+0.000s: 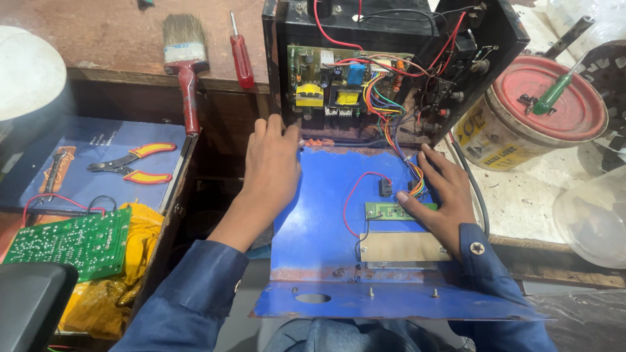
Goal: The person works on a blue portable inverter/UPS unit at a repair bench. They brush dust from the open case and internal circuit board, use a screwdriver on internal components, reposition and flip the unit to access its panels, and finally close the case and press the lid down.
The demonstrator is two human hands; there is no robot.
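Observation:
My left hand (pixel 272 166) rests flat on the top left corner of a blue metal panel (pixel 326 221), fingers together, holding nothing. On the panel's right side my right hand (pixel 442 192) lies with its thumb on a small green circuit strip (pixel 385 210) where coloured wires (pixel 412 171) end. Those wires run up into an open black case (pixel 391 65) holding a green circuit board (pixel 332 81) with yellow transformers. A pale plate (pixel 398 248) is fixed to the panel below the strip.
A paintbrush (pixel 184 62) and a red screwdriver (pixel 240 55) lie on the wooden bench at the back. Red-and-yellow pliers (pixel 134 164) and a loose green board (pixel 68 241) sit to the left. On the right stand a red-lidded tin (pixel 541 107) and a clear plastic container (pixel 593 221).

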